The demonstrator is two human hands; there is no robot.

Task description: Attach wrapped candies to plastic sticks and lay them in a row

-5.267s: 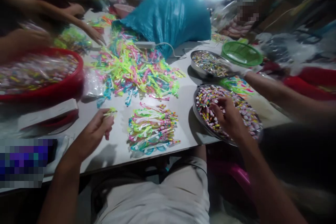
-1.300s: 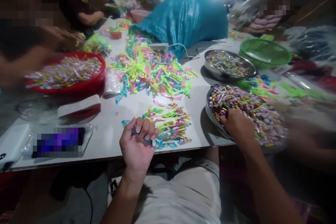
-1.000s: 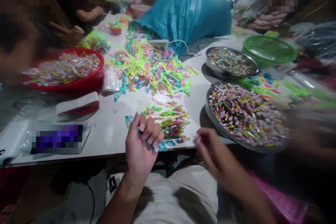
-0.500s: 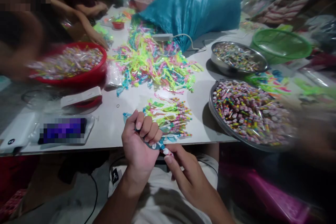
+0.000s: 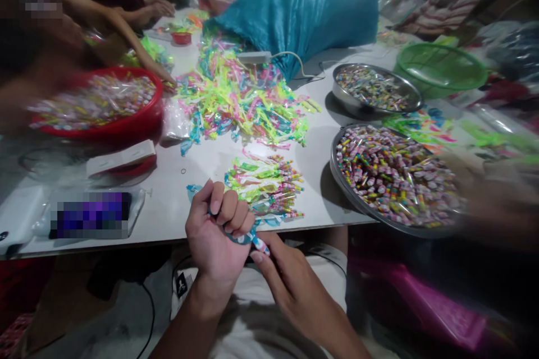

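My left hand (image 5: 217, 233) is closed in a fist around a blue plastic toy piece (image 5: 243, 237) at the table's front edge. My right hand (image 5: 286, 272) pinches a small wrapped candy (image 5: 260, 245) and presses it against the end of that blue piece. Just beyond my hands lies a small pile of filled toy pieces (image 5: 265, 186). A metal tray of wrapped candies (image 5: 396, 176) sits to the right of it. A big loose heap of neon plastic pieces (image 5: 242, 101) covers the table's middle.
A red basin of candies (image 5: 95, 106) stands at the left, a second metal tray (image 5: 373, 87) and a green basket (image 5: 440, 67) at the right, a blue sack (image 5: 303, 8) at the back. Other people's arms (image 5: 126, 39) reach in from the far left. A bagged phone (image 5: 90, 219) lies front left.
My right hand left the candy tray, came back to my left fist with a candy, and now presses it onto the blue piece. My left hand stayed at the table edge.
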